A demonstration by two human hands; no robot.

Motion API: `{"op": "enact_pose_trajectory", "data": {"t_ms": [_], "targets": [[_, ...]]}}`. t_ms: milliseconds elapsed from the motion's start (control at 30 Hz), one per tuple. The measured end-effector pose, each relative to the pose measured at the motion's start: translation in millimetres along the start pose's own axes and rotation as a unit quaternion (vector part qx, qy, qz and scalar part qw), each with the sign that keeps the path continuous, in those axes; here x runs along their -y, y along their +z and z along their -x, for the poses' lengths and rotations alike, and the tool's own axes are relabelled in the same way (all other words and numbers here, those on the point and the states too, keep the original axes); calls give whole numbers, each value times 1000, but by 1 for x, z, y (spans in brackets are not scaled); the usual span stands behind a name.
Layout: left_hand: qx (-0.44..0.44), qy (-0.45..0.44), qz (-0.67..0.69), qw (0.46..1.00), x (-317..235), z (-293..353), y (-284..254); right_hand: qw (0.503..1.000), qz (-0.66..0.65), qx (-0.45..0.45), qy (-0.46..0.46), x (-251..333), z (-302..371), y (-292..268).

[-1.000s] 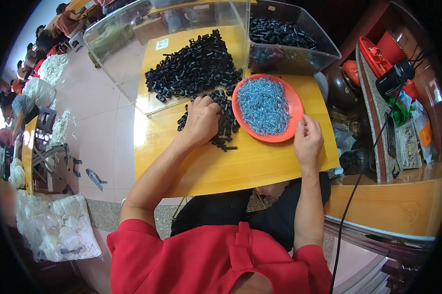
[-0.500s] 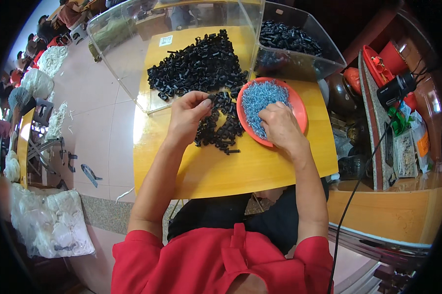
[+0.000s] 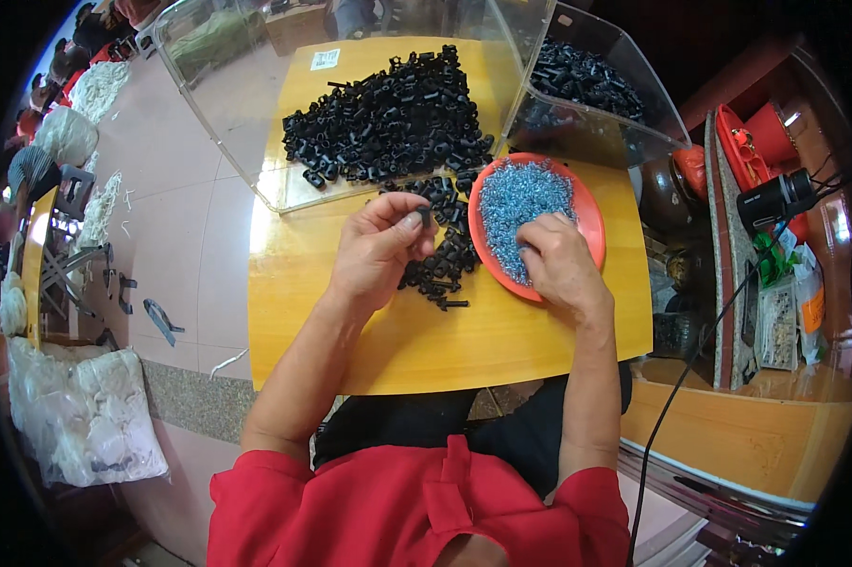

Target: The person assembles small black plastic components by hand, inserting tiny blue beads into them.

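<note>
My left hand (image 3: 380, 248) pinches a small black plastic part (image 3: 424, 216) between thumb and fingers, above the yellow table (image 3: 303, 340). Below and beside it lies a loose heap of black plastic parts (image 3: 447, 265). My right hand (image 3: 560, 260) has its fingertips down in a pile of tiny shiny bluish pieces (image 3: 525, 194), too small to name. Its fingers are drawn together, and what they hold is hidden. The pile lies in a red-orange plate (image 3: 591, 227) on the table's right side.
A clear plastic bin (image 3: 220, 151) lies on its side around a large heap of black parts (image 3: 388, 118). Another clear bin (image 3: 676, 123) at far right holds more black parts. A black cable (image 3: 676, 406) hangs down at right, beside a cluttered shelf (image 3: 728, 283). White bundles (image 3: 86, 416) lie left.
My left hand has turned so the black part shows more clearly, a little farther from the heap. My right hand stays in the plate. The whole view has shifted slightly.
</note>
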State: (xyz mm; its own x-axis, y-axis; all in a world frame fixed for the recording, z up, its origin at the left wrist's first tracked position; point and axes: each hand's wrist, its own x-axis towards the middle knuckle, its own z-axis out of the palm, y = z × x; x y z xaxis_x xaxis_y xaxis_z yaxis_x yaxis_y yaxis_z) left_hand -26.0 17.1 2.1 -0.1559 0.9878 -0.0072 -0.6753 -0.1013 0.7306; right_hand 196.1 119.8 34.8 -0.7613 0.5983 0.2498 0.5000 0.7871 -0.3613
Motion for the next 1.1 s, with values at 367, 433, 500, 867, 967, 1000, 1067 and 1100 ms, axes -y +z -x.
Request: {"op": "enact_pose_trajectory", "data": {"t_ms": [367,433,500,867,967,1000,1067,1100], "targets": [[17,-62,27,998,13,7,15,962,-225,-103,115,-5,-1,-1],[26,-63,45,997,14,6,15,942,-279,-109,153,-4,0,2],[28,-64,63,996,14,6,15,930,-310,-103,166,-3,-2,5],[57,-70,71,993,19,7,16,823,-543,-85,146,16,-1,-6],[70,-98,97,988,21,9,15,812,-568,-65,117,31,0,-5],[71,-109,107,986,21,11,15,813,-568,-62,113,36,1,-5],[76,-114,125,983,20,11,14,816,-564,-60,111,43,-1,-6],[77,-113,124,983,20,11,14,817,-566,-55,100,46,-1,-6]]}}
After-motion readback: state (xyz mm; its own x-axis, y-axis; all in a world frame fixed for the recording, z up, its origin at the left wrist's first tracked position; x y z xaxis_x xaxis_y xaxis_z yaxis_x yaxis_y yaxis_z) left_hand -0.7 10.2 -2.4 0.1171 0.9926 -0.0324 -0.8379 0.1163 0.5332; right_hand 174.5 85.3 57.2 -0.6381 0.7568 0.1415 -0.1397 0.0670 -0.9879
